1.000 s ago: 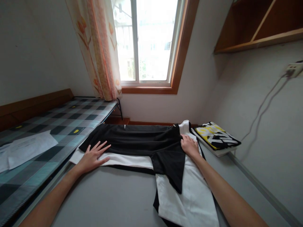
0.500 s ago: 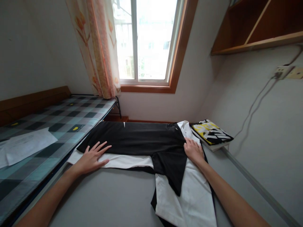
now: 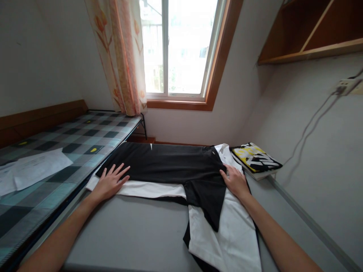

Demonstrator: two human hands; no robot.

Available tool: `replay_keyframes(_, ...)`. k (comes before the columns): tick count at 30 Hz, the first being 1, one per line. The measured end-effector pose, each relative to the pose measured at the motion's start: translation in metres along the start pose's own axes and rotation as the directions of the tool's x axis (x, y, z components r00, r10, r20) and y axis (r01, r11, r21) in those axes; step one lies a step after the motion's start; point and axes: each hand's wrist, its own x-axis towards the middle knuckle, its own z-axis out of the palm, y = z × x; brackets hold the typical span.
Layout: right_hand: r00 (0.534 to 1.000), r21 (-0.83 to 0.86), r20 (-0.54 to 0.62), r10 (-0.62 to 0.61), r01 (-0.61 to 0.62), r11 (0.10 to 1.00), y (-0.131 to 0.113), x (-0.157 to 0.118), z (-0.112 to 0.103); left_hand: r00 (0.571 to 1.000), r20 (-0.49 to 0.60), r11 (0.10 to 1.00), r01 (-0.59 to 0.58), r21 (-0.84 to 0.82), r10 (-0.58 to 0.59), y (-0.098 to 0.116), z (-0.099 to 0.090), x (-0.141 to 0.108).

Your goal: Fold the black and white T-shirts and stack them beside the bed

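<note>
A black-and-white T-shirt (image 3: 170,160) lies sideways across the grey tabletop (image 3: 136,230), its collar end to the right. The black part is folded over, and a white strip (image 3: 159,189) shows along its near edge. A black sleeve (image 3: 208,202) lies over a wide white part (image 3: 235,234) that reaches toward me. My left hand (image 3: 112,182) rests flat with fingers spread on the hem end at the left. Near the collar, my right hand (image 3: 236,180) lies on the cloth, thumb apart from the fingers, its fingertips pressing the shirt.
Beyond my right hand sits a folded black, yellow and white garment (image 3: 258,158). To the left stands a bed with a checked mattress (image 3: 70,145) and papers (image 3: 39,170) on it. A window, a curtain (image 3: 124,56) and a wall shelf (image 3: 312,53) are farther back.
The view has shifted slightly. My left hand has slid a little toward the hem. My right thumb has moved away from its fingers, and the shirt keeps its layout.
</note>
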Motion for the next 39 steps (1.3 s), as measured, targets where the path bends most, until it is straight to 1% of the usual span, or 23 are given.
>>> replay_keyframes(4,0.998,0.027,-0.046,-0.032,0.033,0.999,0.003,-0.001,0.0,0.99,-0.094,0.991,0.108,0.082,-0.101,-0.011,0.0,0.006)
replay_keyframes(7,0.997,0.056,-0.07,-0.028,0.032,0.998,0.006,-0.002,0.002,0.967,-0.187,0.974,0.197,0.108,-0.175,-0.018,-0.003,0.004)
replay_keyframes(9,0.997,0.073,-0.072,-0.035,0.04,0.997,0.007,-0.002,0.003,0.955,-0.197,0.964,0.244,0.105,-0.22,-0.019,-0.004,0.002)
replay_keyframes(13,0.997,0.078,-0.056,-0.044,0.048,0.996,0.011,-0.001,0.006,0.952,-0.151,0.952,0.283,0.112,-0.265,-0.013,-0.002,-0.001)
replay_keyframes(14,0.998,0.077,-0.052,-0.042,0.045,0.996,0.012,-0.001,0.007,0.948,-0.155,0.949,0.296,0.112,-0.278,-0.01,-0.002,-0.001)
replay_keyframes(16,0.998,0.068,-0.043,-0.041,0.044,0.997,0.011,-0.002,0.007,0.939,-0.197,0.946,0.305,0.108,-0.281,-0.002,-0.002,-0.002)
replay_keyframes(17,0.998,0.06,-0.039,-0.042,0.044,0.997,0.01,-0.003,0.006,0.94,-0.23,0.953,0.283,0.106,-0.253,0.002,-0.003,-0.002)
replay_keyframes(18,0.998,0.05,-0.038,-0.044,0.045,0.998,0.009,-0.003,0.005,0.944,-0.261,0.967,0.234,0.103,-0.2,0.007,-0.003,-0.002)
replay_keyframes(19,0.998,0.037,-0.041,-0.048,0.05,0.998,0.007,-0.003,0.003,0.952,-0.281,0.983,0.156,0.097,-0.123,0.013,-0.004,-0.001)
replay_keyframes(21,0.996,0.006,-0.056,-0.076,0.076,0.997,0.001,-0.003,-0.003,0.962,-0.266,0.997,-0.056,0.057,0.069,0.026,-0.005,0.002)
replay_keyframes(23,0.99,-0.018,-0.07,-0.125,0.124,0.992,-0.007,0.0,-0.009,0.946,-0.202,0.964,-0.265,-0.032,0.253,0.043,-0.006,0.007)
replay_keyframes(25,0.983,0.0,-0.052,-0.178,0.178,0.984,-0.016,0.006,-0.015,0.905,-0.164,0.899,-0.416,-0.136,0.393,0.064,-0.008,0.015)
replay_keyframes(27,0.978,0.069,0.008,-0.206,0.205,0.976,-0.027,0.014,-0.017,0.854,-0.183,0.826,-0.519,-0.222,0.487,0.09,-0.009,0.024)
replay_keyframes(29,0.976,0.154,0.073,-0.205,0.192,0.969,-0.038,0.022,-0.016,0.803,-0.221,0.751,-0.596,-0.285,0.554,0.12,-0.01,0.033)
replay_keyframes(31,0.978,0.215,0.1,-0.182,0.157,0.964,-0.046,0.028,-0.011,0.745,-0.233,0.677,-0.666,-0.314,0.625,0.151,-0.01,0.043)
replay_keyframes(33,0.982,0.246,0.093,-0.166,0.138,0.959,-0.05,0.031,-0.005,0.678,-0.217,0.606,-0.729,-0.318,0.702,0.179,-0.012,0.052)
replay_keyframes(35,0.983,0.267,0.074,-0.167,0.141,0.953,-0.049,0.031,0.002,0.616,-0.177,0.551,-0.776,-0.308,0.768,0.201,-0.015,0.06)
replay_keyframes(37,0.983,0.307,0.051,-0.176,0.152,0.94,-0.046,0.029,0.006,0.573,-0.127,0.52,-0.8,-0.3,0.809,0.216,-0.021,0.066)
replay_keyframes(39,0.982,0.363,0.035,-0.184,0.159,0.918,-0.042,0.026,0.008,0.545,-0.09,0.499,-0.812,-0.301,0.833,0.226,-0.026,0.068)
